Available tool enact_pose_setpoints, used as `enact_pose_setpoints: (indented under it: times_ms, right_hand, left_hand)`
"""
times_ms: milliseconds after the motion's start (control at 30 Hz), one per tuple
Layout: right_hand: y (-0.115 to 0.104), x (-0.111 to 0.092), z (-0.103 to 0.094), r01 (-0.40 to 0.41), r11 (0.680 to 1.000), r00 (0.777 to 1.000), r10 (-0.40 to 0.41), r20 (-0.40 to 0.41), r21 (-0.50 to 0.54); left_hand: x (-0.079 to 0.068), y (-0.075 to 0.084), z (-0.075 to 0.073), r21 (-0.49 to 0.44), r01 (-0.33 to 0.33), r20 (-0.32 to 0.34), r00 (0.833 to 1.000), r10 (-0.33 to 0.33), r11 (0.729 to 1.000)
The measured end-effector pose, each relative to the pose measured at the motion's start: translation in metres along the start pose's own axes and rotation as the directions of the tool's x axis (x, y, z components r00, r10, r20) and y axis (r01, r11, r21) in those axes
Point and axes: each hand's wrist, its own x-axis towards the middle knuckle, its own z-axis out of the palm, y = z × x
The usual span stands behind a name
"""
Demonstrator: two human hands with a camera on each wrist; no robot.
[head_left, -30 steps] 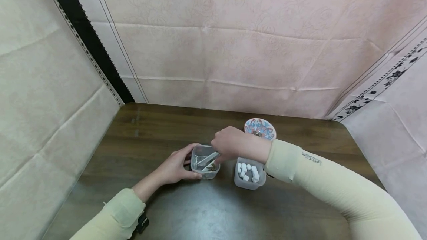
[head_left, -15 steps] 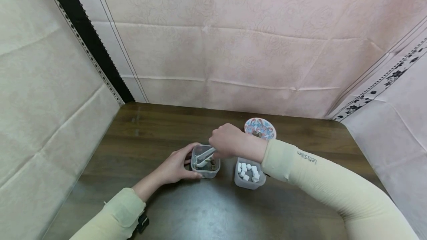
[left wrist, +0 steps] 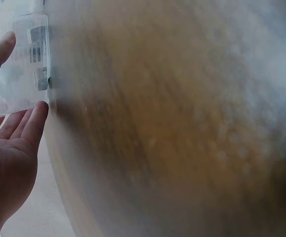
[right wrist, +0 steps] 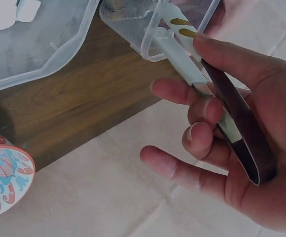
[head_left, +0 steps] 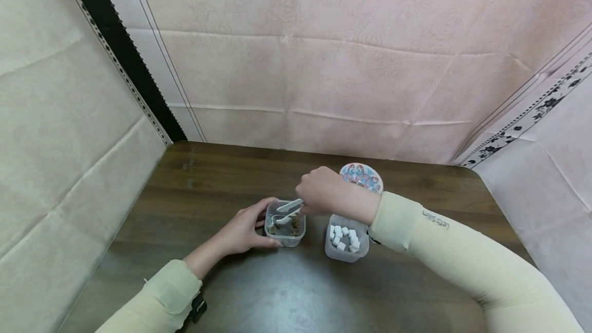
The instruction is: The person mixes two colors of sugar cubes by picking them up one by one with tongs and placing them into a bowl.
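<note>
My left hand grips a clear plastic container by its sides, thumb on the near side and fingers on the far side. Small brownish pieces lie in it, too small to identify. Over the container, my right hand holds tongs with their pale tips pointing down inside. Their bent metal handle runs through the palm in the right wrist view, pinched between thumb and fingers. Whether the tips hold a piece cannot be told. In the left wrist view the thumb lies against the container wall.
A second plastic container with several white cubes stands to the right, beneath the right forearm. Behind that forearm is a round blue-and-red patterned tin. Pale cloth hangs behind the brown table.
The right hand first shifted slightly left, then back right and a little away, and the tongs now sit higher over the container. My left hand and both containers have stayed put.
</note>
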Motion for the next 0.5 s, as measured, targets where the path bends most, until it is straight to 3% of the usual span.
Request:
enact_pose_setpoints:
  times_ms: [167, 500]
  right_hand:
    - [-0.004, 0.000, 0.003, -0.011, 1.000, 0.999, 0.011, 0.040, 0.000]
    - [-0.012, 0.006, 0.014, 0.027, 0.999, 1.000, -0.027, 0.001, -0.042]
  left_hand:
    - [-0.001, 0.000, 0.000, -0.003, 0.005, 0.003, 1.000, -0.005, 1.000]
    - [0.000, 0.000, 0.001, -0.010, 0.010, 0.000, 1.000, -0.010, 1.000]
